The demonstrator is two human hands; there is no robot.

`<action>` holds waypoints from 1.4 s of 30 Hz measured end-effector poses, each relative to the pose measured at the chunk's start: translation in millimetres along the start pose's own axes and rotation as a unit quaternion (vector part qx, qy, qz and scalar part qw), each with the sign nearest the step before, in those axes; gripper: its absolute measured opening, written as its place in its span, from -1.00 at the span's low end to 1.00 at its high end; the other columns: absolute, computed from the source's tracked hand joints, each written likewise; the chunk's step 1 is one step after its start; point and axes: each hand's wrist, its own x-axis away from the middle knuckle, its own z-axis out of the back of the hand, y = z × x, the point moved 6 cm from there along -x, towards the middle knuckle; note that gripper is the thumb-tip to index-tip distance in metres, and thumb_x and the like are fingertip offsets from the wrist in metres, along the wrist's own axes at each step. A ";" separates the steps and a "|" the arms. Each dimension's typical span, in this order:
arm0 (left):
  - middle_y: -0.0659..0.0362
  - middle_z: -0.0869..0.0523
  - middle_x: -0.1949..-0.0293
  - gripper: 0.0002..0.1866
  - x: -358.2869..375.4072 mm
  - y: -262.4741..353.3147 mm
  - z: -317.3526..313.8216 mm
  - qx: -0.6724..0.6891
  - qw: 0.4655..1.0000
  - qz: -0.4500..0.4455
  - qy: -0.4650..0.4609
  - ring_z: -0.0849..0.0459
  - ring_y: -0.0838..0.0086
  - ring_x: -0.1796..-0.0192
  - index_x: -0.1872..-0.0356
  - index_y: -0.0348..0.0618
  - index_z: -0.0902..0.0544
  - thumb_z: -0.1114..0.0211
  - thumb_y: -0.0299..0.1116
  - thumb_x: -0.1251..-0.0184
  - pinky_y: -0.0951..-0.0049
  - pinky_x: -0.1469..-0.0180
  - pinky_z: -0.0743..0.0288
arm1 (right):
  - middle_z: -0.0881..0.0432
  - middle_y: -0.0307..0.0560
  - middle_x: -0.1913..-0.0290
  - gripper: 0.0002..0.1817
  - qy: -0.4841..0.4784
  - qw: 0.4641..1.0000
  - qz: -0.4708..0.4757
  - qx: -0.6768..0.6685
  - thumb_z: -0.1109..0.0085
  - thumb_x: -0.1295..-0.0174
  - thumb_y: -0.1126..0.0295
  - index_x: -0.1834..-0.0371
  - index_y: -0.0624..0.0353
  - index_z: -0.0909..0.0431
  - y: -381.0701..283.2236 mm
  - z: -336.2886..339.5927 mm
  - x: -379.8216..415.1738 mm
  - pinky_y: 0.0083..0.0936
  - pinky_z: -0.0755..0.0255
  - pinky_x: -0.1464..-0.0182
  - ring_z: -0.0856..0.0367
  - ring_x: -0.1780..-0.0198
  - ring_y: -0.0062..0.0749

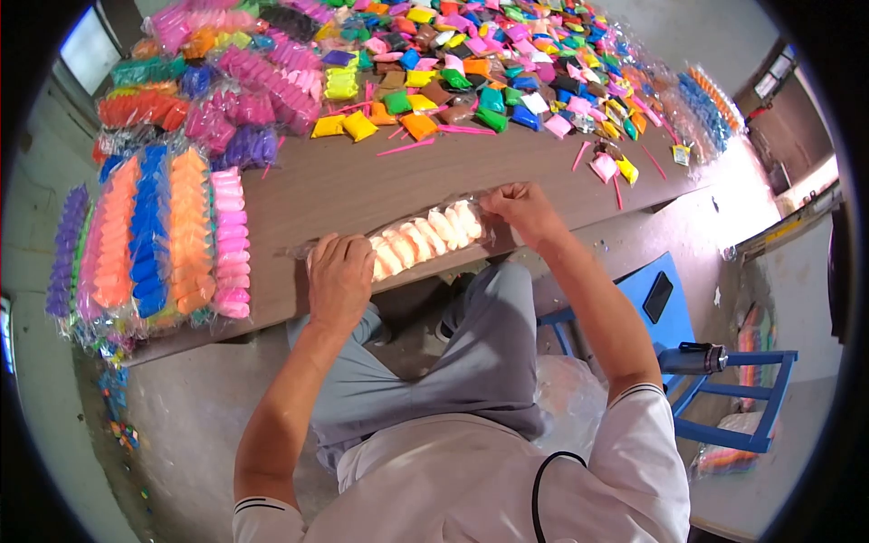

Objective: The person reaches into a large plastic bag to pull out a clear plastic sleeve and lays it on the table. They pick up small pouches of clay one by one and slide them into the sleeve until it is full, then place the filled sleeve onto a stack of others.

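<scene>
A clear plastic bag with a row of pale peach packets (424, 241) lies along the table's front edge. At its left end my left hand (342, 271) rests with bent fingers on the plastic, holding that end. My right hand (520, 213) pinches the plastic at the bag's right end, thumb and fingers together. Left of my left hand, a stack of filled bags (149, 240) shows orange, blue, peach and pink rows.
A large pile of small coloured packets (507, 68) covers the table's (362, 181) far side, with pink sticks around it. More bags (208, 100) are heaped at the back left. At the right, a blue stool (665, 271) bears a phone (658, 297) and a bottle (692, 359).
</scene>
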 end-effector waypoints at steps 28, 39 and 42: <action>0.15 -0.64 0.06 -0.86 3.9 3.1 -0.6 -0.011 0.999 -0.030 -0.035 -0.57 0.22 -0.09 0.15 -0.17 -0.57 -0.23 -0.38 -0.34 0.11 -0.34 -0.31 | -0.56 -0.23 0.46 -0.92 0.090 0.961 0.112 0.235 -0.12 -0.14 0.60 0.30 0.27 -0.57 25.8 8.3 1.8 -0.55 -0.42 0.35 -0.51 0.40 -0.63; 0.14 -0.66 0.10 -0.90 3.2 3.7 -0.9 -0.002 1.000 -0.015 -0.024 -0.59 0.25 -0.06 0.20 -0.16 -0.58 -0.23 -0.41 -0.33 0.12 -0.32 -0.32 | -0.63 0.00 0.09 -0.77 0.096 0.857 0.351 0.365 -0.19 -0.19 0.42 0.10 0.20 -0.64 -71.8 -51.0 60.0 -0.35 -0.45 0.08 -0.58 0.11 -0.23; 0.08 -0.67 0.09 -0.88 3.8 4.6 1.2 0.009 1.000 -0.019 -0.020 -0.60 0.18 -0.04 0.17 -0.19 -0.59 -0.22 -0.42 -0.34 0.10 -0.28 -0.34 | -0.58 0.05 0.02 -0.71 0.030 0.820 0.365 0.441 -0.29 -0.18 0.29 0.08 0.17 -0.64 -56.9 -94.9 67.2 -0.24 -0.42 -0.02 -0.54 0.01 -0.08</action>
